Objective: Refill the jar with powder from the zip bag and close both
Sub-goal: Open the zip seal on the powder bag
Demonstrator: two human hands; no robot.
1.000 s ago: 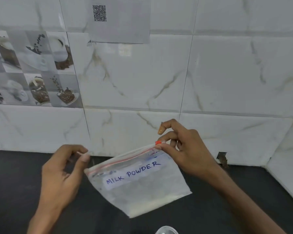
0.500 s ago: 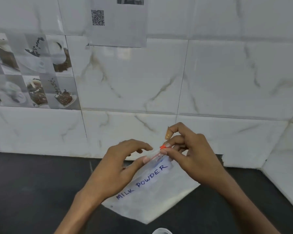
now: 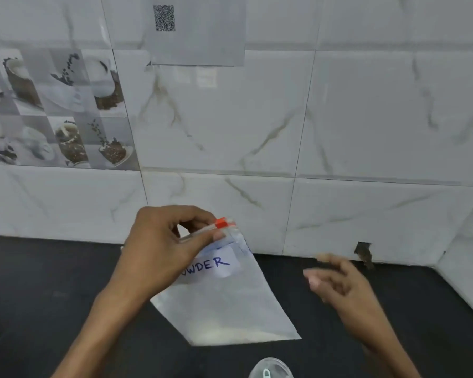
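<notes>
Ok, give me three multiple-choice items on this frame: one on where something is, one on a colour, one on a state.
1. Where in the zip bag does the powder lie?
A. up by the zip
B. along the bottom edge
C. only in the middle

2. What colour is the slider?
A. orange-red
B. green
C. black

3. The right hand is:
A. pinching the slider
B. pressed flat on the wall
C. apart from the bag, holding nothing

Answers:
1. B, the white heap shows at the bag's lower edge.
2. A, it shows bright orange-red beside the left hand, which pinches the bag's top.
3. C, it is to the right of the bag with loose fingers.
</notes>
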